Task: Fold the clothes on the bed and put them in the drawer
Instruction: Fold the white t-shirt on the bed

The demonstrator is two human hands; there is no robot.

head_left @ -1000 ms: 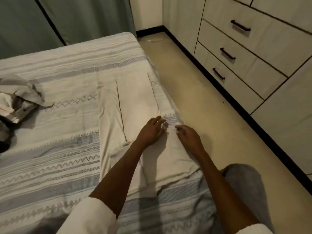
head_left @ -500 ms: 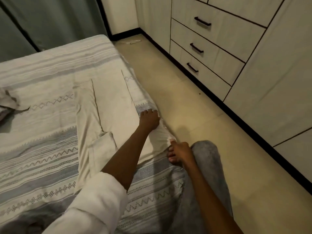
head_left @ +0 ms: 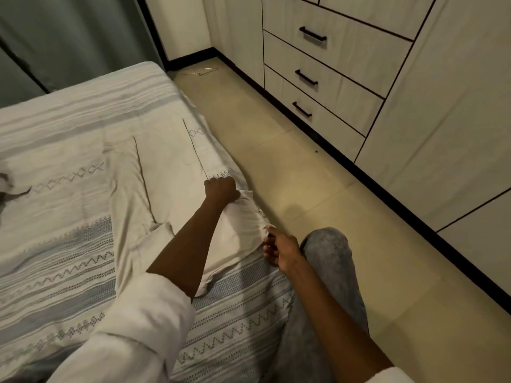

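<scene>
While one cream garment [head_left: 171, 194] lies on the bed [head_left: 69, 128], I see my left hand [head_left: 221, 189] fisted on its edge and my right hand [head_left: 282, 251] pinching it.

Your left forearm [head_left: 190, 239] lies across the pale garment [head_left: 166, 194], so you cannot see the cloth under it or how that part is folded. The fingers of your left hand [head_left: 221, 189] curl under, out of sight. Your right hand [head_left: 282, 250] covers the corner of cloth it pinches. At the left edge a grey piece of clothing [head_left: 8, 192] is cut off. A small speck on the floor [head_left: 315, 151] is too tiny to identify.
</scene>
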